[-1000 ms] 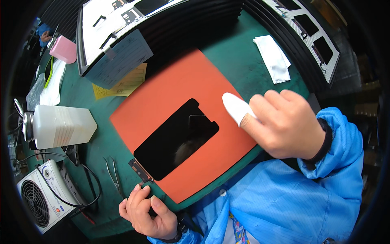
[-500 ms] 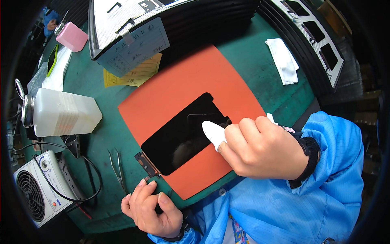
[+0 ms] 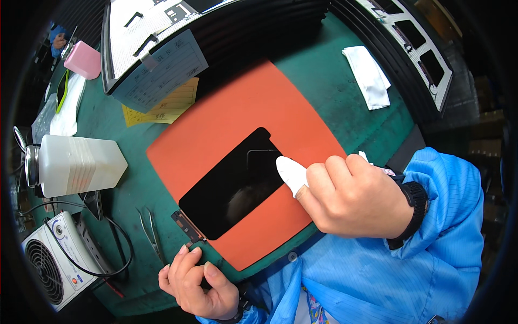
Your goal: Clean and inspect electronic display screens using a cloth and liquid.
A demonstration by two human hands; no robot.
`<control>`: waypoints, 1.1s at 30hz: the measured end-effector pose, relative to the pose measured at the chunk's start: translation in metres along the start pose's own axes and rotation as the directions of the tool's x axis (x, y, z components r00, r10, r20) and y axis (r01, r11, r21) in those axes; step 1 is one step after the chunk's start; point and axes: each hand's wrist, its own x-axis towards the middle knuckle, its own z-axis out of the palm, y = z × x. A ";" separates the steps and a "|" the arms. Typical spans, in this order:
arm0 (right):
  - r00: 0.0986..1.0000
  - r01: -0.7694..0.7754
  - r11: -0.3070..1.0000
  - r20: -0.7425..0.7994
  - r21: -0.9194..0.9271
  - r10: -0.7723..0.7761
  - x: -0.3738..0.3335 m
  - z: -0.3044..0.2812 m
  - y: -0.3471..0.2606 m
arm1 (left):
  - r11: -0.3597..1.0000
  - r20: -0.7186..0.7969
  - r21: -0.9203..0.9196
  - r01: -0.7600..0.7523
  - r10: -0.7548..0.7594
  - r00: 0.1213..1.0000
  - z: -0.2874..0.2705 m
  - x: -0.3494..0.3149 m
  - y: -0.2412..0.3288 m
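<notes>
A black phone screen point(image 3: 232, 189) lies flat and slanted on an orange mat point(image 3: 237, 102). From its lower left end sticks a dark flex strip point(image 3: 187, 225). My right hand point(image 3: 350, 194) is closed, with a white cloth point(image 3: 291, 175) wrapped over a fingertip that reaches the screen's right edge. A small white end of it seems to show behind the knuckles. Beside the flex strip, my left hand point(image 3: 199, 283) has loosely curled fingers set apart and nothing visible in them. Whether its fingertips touch the strip I cannot tell.
Tweezers point(image 3: 151, 235) lie left of the mat. Further left stand a white pump bottle point(image 3: 81, 164) and a fan unit point(image 3: 59, 259) with a looped cable. A pink bottle point(image 3: 83, 59), a black rack point(image 3: 243, 38) and a folded white cloth point(image 3: 367, 78) are farther back.
My right hand with the cloth has shifted toward the screen's right edge. The whole view has drifted slightly; my left hand stays by the flex strip.
</notes>
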 end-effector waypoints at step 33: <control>0.965 0.246 0.830 -0.045 0.500 -0.259 0.083 -0.018 0.049 | 0.983 -0.290 -0.128 -0.132 0.090 0.953 -0.008 -0.016 -0.014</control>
